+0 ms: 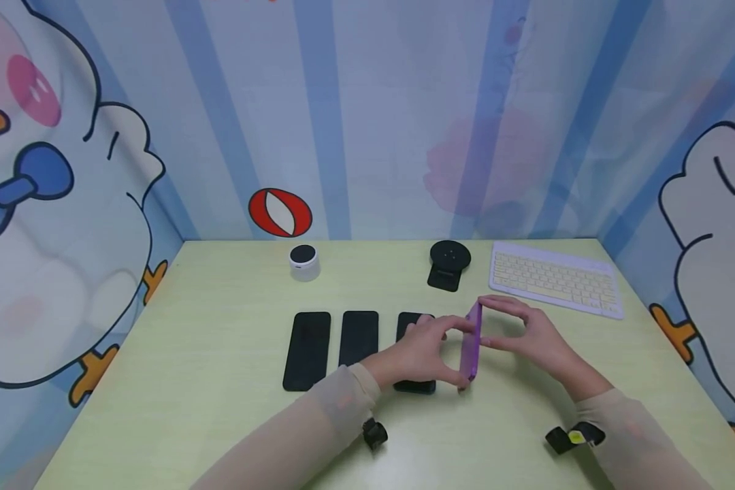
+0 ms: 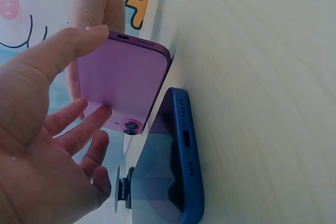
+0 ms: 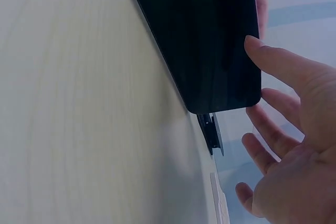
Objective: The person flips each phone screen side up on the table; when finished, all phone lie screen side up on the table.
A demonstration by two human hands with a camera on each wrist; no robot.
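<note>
A purple phone (image 1: pixel 472 344) stands tilted on its long edge near the table, held between both hands. The left hand (image 1: pixel 419 350) has its thumb at the near short end and its fingertips against the purple back, by the camera lenses (image 2: pixel 130 126). From the other side, the right hand (image 1: pixel 535 333) holds the upper edge with its thumb and the far corner with its fingers; its wrist view shows the dark screen (image 3: pixel 205 45). Beneath the left hand lies a blue-edged phone (image 2: pixel 191 182), screen up, partly hidden in the head view.
Two more dark phones, a left one (image 1: pixel 307 351) and a middle one (image 1: pixel 358 335), lie in a row on the table (image 1: pixel 220 422). Farther back stand a small white cylinder with a dark top (image 1: pixel 305 264), a round black stand (image 1: pixel 450 258) and a white keyboard (image 1: pixel 554 280).
</note>
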